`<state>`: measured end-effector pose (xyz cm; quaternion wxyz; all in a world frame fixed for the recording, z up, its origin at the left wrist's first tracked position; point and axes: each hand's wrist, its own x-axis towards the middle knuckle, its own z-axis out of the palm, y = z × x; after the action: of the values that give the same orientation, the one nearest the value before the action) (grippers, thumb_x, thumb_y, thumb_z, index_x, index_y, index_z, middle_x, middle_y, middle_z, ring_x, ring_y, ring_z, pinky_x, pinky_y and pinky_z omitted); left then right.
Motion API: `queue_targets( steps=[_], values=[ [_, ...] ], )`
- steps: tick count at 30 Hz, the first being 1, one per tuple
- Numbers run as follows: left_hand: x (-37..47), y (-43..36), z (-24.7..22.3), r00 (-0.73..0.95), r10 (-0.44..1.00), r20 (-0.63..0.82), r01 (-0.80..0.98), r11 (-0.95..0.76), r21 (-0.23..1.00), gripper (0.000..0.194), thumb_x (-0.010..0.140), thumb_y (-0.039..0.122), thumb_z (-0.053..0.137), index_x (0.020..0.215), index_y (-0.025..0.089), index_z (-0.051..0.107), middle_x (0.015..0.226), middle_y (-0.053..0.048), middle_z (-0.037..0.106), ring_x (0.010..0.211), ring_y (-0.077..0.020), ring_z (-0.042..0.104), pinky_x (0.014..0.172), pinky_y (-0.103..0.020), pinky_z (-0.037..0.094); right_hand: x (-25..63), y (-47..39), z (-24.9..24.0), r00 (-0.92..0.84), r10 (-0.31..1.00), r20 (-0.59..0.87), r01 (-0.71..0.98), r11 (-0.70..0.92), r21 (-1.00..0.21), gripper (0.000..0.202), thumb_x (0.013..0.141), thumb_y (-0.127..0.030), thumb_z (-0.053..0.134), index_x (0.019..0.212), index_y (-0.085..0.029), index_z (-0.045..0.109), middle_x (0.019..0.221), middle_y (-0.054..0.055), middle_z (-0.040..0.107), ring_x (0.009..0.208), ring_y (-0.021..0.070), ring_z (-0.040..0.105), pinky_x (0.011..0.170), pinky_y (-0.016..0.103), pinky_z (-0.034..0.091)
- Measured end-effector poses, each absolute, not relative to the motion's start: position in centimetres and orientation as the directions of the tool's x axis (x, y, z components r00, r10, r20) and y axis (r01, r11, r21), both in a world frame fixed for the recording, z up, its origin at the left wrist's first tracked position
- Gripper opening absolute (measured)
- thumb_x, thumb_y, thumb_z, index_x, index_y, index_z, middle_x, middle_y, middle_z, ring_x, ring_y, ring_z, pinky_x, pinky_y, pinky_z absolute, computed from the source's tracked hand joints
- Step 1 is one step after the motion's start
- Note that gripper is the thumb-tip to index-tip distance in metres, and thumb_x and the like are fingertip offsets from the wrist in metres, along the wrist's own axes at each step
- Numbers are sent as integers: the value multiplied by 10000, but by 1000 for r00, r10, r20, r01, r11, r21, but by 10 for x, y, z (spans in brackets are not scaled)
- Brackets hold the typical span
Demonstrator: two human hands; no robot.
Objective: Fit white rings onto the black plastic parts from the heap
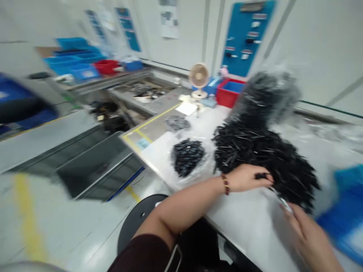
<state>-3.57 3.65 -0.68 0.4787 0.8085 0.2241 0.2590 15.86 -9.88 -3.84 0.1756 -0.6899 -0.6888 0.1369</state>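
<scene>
A small black part (pixel 261 175) sits in the fingers of my left hand (pixel 248 177), which is closed in a pinch at the near edge of a large heap of thin black pieces (pixel 263 151). My right hand (pixel 307 230), lower right and smeared by motion, is wrapped round a slim silver hand tool (pixel 285 204). Its narrow tip points at my left fingertips; blur hides the exact kind of tool and whether the tip touches the part. To the left, a clear plastic bag (pixel 208 151) lies open around a smaller pile of black pieces (pixel 188 156).
Behind the heap stands a clear bag full of black pieces (pixel 256 96). A red bin (pixel 228 92) and a small fan (pixel 199 77) stand at the back of the white-covered table (pixel 244 223). Blue plastic (pixel 346 211) lies far right. A round black stool (pixel 136 223) is beside the table.
</scene>
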Motion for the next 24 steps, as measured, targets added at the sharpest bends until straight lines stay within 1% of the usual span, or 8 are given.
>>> queue_targets(
  steps=[2,3,6,8,12,16,21,24],
  values=[
    [-35,35,-11,763,606,225,81,-434,897,91,842,174,535,835,141,620,869,-33,680,845,-131,615,791,-190,466,148,-105,-29,61,998,6,886,-51,-461,272,906,-364,331,992,-206,536,862,106,655,745,237,621,635,303,458],
    [-34,35,-13,755,610,241,74,-444,893,98,839,179,530,815,142,618,849,-29,673,830,-136,609,787,-203,462,143,-104,-25,78,997,-13,886,-76,-457,263,901,-339,310,933,-203,533,825,99,650,720,233,613,627,301,440],
    [-33,37,-16,767,587,259,87,-495,864,132,844,223,513,815,154,622,811,-14,665,782,-142,602,758,-227,455,136,-95,-16,125,990,-62,901,-140,-411,225,888,-274,315,791,-196,502,751,76,618,690,212,581,606,277,376],
    [-34,37,-13,787,563,253,95,-515,852,151,848,240,503,800,159,621,772,-6,665,750,-141,604,737,-228,455,135,-93,-13,147,987,-67,904,-161,-396,195,888,-240,343,772,-191,492,733,53,598,669,187,553,590,258,334],
    [-36,35,-8,809,537,238,113,-539,834,157,850,268,512,825,164,626,769,-5,677,734,-139,613,713,-223,461,134,-97,-9,156,986,-66,896,-169,-410,164,893,-197,398,772,-181,508,699,14,570,629,146,503,565,235,278],
    [-36,33,-10,824,519,229,130,-566,814,148,832,289,554,825,168,639,799,-12,682,745,-144,615,692,-222,468,134,-99,-6,145,986,-86,898,-167,-407,161,899,-195,432,782,-176,540,688,4,567,628,136,495,558,229,264],
    [-35,30,-17,866,451,215,110,-593,798,145,852,272,537,829,174,641,795,-5,677,735,-135,613,678,-216,461,131,-99,-6,113,987,-114,923,-147,-356,151,896,-203,454,813,-178,577,724,6,600,664,143,530,563,243,262],
    [-35,27,-17,874,441,206,128,-615,778,143,859,270,527,836,179,635,794,-4,679,728,-136,617,662,-216,454,130,-99,-6,125,982,-145,936,-165,-311,151,892,-213,463,827,-176,594,747,14,618,682,151,549,570,249,272]
  ],
)
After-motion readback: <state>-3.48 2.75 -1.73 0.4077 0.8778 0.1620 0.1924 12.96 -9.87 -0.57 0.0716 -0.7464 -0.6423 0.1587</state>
